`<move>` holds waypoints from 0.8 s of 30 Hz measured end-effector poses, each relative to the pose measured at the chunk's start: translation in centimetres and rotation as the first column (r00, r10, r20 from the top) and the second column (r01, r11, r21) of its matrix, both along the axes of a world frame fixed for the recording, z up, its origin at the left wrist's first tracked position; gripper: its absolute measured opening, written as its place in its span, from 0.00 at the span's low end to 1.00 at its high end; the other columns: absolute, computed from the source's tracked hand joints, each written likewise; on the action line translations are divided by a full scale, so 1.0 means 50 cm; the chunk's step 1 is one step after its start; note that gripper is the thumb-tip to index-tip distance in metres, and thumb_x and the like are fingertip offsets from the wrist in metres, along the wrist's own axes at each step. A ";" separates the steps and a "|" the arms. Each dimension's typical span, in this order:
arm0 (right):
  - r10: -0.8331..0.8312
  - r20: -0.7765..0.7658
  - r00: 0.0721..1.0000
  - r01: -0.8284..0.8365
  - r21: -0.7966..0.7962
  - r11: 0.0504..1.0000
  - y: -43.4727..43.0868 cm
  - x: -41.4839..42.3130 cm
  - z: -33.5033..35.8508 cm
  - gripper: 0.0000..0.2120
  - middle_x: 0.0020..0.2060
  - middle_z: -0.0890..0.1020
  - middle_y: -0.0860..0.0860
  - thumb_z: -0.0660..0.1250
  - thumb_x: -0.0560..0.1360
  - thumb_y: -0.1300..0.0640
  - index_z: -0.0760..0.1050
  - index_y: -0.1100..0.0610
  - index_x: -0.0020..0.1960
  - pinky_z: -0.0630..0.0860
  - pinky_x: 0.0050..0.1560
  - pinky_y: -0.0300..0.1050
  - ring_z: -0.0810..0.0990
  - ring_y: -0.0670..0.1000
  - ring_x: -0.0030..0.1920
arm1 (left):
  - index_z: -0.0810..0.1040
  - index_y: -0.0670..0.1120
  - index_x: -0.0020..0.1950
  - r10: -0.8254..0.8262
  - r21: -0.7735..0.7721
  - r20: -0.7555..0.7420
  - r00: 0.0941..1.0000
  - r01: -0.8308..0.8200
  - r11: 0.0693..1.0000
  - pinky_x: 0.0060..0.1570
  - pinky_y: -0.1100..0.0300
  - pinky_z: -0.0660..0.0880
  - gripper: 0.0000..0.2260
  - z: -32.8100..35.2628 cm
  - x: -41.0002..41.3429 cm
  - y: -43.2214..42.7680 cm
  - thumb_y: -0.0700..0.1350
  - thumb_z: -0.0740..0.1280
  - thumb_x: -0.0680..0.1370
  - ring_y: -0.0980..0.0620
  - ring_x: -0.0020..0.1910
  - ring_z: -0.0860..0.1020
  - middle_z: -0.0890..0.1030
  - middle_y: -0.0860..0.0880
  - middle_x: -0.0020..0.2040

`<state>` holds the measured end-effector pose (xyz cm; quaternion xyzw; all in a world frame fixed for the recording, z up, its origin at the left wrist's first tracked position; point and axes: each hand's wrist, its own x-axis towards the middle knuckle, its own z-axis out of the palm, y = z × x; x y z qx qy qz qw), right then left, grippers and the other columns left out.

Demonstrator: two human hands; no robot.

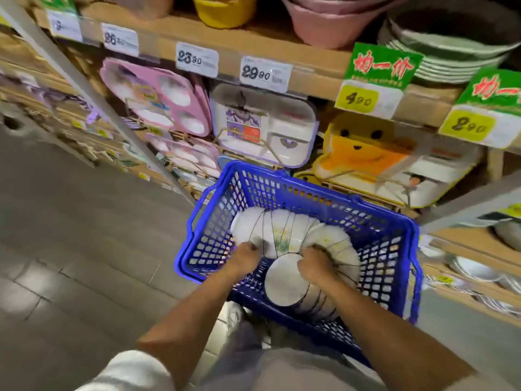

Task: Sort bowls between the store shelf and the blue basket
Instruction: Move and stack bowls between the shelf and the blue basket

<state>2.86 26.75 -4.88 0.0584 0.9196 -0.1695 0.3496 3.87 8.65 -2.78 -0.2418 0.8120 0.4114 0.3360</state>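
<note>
A blue plastic basket [392, 249] stands on the floor in front of the store shelf [282, 49]. Inside it lies a curved row of several white bowls [284, 235] with dark rims, nested on their sides; some carry a faint green and yellow print. My left hand [248, 256] grips the bowls at the left part of the row. Near its right end my right hand [314, 266] grips the bowls, just above one bowl whose white base [284, 280] faces me. Both hands are inside the basket.
The shelf holds pink and white divided kids' trays [158, 100], a yellow bear plate [363, 148], price tags, pink bowls [324, 21] and stacked green plates [451, 52] above. More white bowls [476, 269] sit on the lower right shelf. Grey tiled floor [70, 235] lies left.
</note>
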 end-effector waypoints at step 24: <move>-0.214 -0.218 0.952 0.233 0.065 0.970 -0.020 0.064 -0.086 0.18 0.67 0.75 0.52 0.57 0.81 0.58 0.73 0.50 0.69 0.65 0.68 0.51 0.68 0.57 0.68 | 0.74 0.36 0.61 -0.507 0.278 0.248 0.826 0.441 0.854 0.47 0.40 0.80 0.15 -0.187 -0.053 0.022 0.30 0.58 0.76 0.34 0.54 0.78 0.78 0.35 0.55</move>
